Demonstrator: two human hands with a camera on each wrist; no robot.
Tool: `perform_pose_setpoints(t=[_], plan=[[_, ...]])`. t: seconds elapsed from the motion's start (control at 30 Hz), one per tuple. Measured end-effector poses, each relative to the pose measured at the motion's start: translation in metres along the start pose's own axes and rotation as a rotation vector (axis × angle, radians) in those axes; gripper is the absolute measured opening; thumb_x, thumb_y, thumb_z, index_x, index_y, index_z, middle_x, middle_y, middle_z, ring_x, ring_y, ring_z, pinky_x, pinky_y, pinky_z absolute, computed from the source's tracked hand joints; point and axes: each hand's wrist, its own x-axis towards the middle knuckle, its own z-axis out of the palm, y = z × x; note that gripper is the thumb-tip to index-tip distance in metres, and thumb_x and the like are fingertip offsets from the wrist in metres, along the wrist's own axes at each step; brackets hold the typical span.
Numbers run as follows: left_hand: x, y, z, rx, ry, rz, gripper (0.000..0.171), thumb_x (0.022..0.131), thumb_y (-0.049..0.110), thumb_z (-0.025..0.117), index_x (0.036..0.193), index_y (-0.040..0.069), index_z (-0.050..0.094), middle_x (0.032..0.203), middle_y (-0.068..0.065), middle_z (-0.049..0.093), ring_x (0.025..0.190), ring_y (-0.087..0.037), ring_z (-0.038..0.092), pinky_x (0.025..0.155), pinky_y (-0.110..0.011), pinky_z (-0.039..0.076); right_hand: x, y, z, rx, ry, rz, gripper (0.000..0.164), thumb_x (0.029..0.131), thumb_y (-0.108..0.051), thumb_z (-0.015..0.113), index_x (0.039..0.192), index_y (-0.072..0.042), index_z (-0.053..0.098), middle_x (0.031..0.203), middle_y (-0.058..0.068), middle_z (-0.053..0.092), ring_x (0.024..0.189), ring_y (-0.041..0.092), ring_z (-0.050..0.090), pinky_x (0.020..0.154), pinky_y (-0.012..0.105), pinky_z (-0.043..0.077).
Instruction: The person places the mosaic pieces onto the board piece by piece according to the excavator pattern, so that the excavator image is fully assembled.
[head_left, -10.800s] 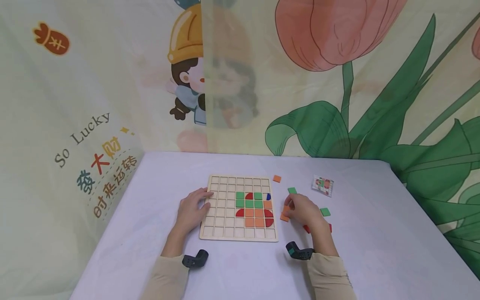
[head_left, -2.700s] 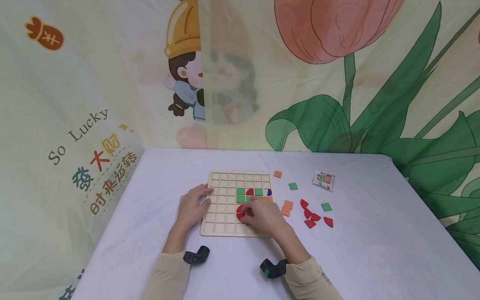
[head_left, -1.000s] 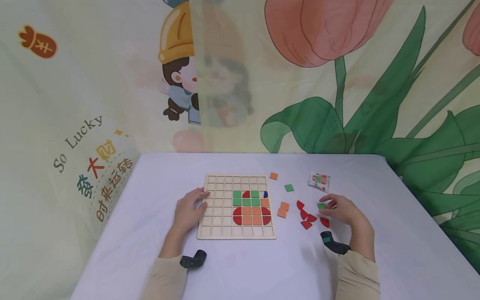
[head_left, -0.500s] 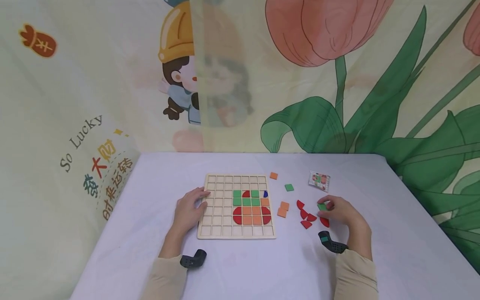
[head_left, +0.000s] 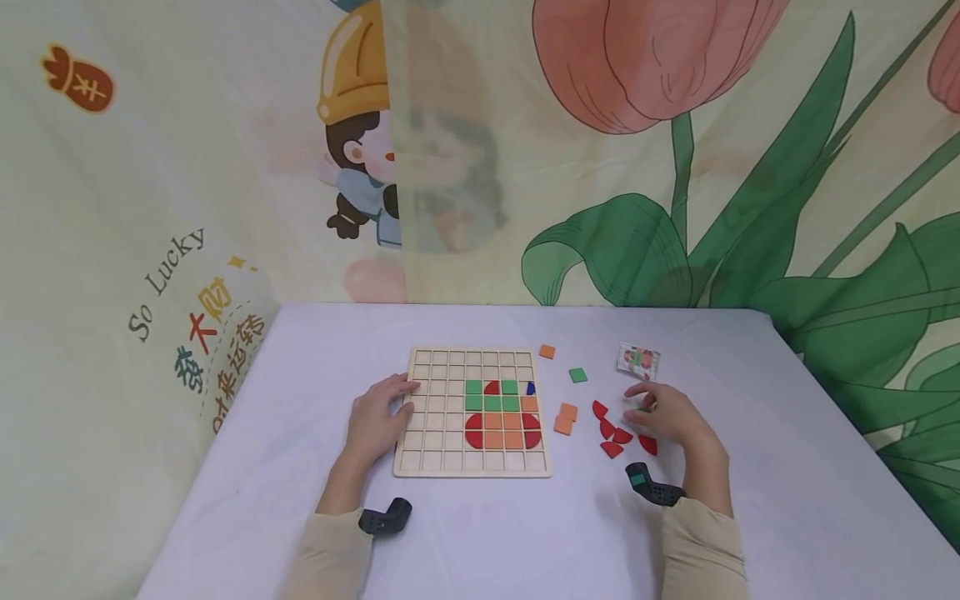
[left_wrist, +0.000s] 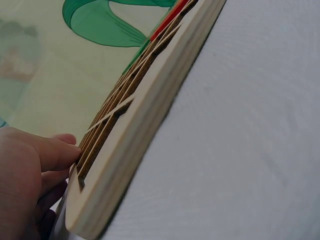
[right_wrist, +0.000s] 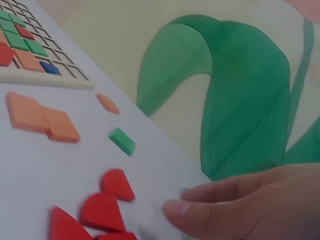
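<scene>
My left hand rests at the left edge of a wooden grid board, its fingertips on the rim. In the left wrist view an index finger touches the board's corner. On the board's right half sit green, orange and red pieces and one small blue piece. My right hand hovers over the table right of the loose pieces, thumb and index finger apart. A sliver of a green square tile shows by the thumb, the rest hidden; I cannot tell whether the fingers hold it.
Several red quarter-circle pieces lie left of the right hand. Nearer the board are two orange tiles, another orange tile and a green tile. A small packet with a printed pattern lies behind the right hand.
A red quarter-circle has been added at the pattern's lower left. My right hand went from the orange tiles to the board, then to the green tile, and has just shifted slightly left and away.
</scene>
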Motion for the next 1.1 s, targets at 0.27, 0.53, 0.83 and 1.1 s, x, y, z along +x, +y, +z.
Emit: perform_pose_setpoints(t=[0.27, 0.53, 0.83, 1.1], plan=[[0.000, -0.002, 0.001, -0.001, 0.017, 0.006, 0.034, 0.089, 0.015, 0.060, 0.123, 0.014, 0.062, 0.143, -0.009, 0.050, 0.137, -0.029, 0.038, 0.110, -0.053, 0.025, 0.003, -0.047, 0.019, -0.007, -0.010, -0.140, 0.041, 0.083, -0.023, 0.073, 0.121, -0.014, 0.061, 0.106, 0.014, 0.058, 0.089, 0.022, 0.053, 0.064, 0.027, 0.054], [-0.001, -0.002, -0.001, -0.009, -0.004, -0.001, 0.035, 0.089, 0.016, 0.060, 0.124, 0.014, 0.062, 0.143, -0.008, 0.049, 0.138, -0.028, 0.037, 0.111, -0.052, 0.025, 0.010, -0.070, 0.046, -0.089, -0.019, -0.160, 0.031, 0.078, -0.017, 0.078, 0.107, -0.017, 0.067, 0.101, 0.008, 0.062, 0.090, 0.020, 0.054, 0.077, 0.034, 0.055], [0.000, -0.003, -0.002, -0.004, -0.001, 0.009, 0.034, 0.089, 0.017, 0.059, 0.123, 0.013, 0.063, 0.143, -0.007, 0.050, 0.138, -0.028, 0.038, 0.110, -0.053, 0.026, 0.017, -0.068, 0.051, -0.052, 0.016, -0.188, 0.022, 0.081, -0.015, 0.075, 0.099, -0.013, 0.064, 0.090, 0.004, 0.061, 0.085, 0.019, 0.052, 0.078, 0.032, 0.052], [0.000, -0.002, -0.001, -0.009, -0.004, 0.011, 0.033, 0.089, 0.016, 0.060, 0.122, 0.013, 0.063, 0.143, -0.007, 0.050, 0.138, -0.027, 0.038, 0.110, -0.052, 0.026, 0.017, -0.080, 0.058, 0.103, 0.182, -0.208, 0.015, 0.085, -0.022, 0.071, 0.097, -0.015, 0.065, 0.089, 0.003, 0.064, 0.083, 0.018, 0.055, 0.073, 0.026, 0.051]])
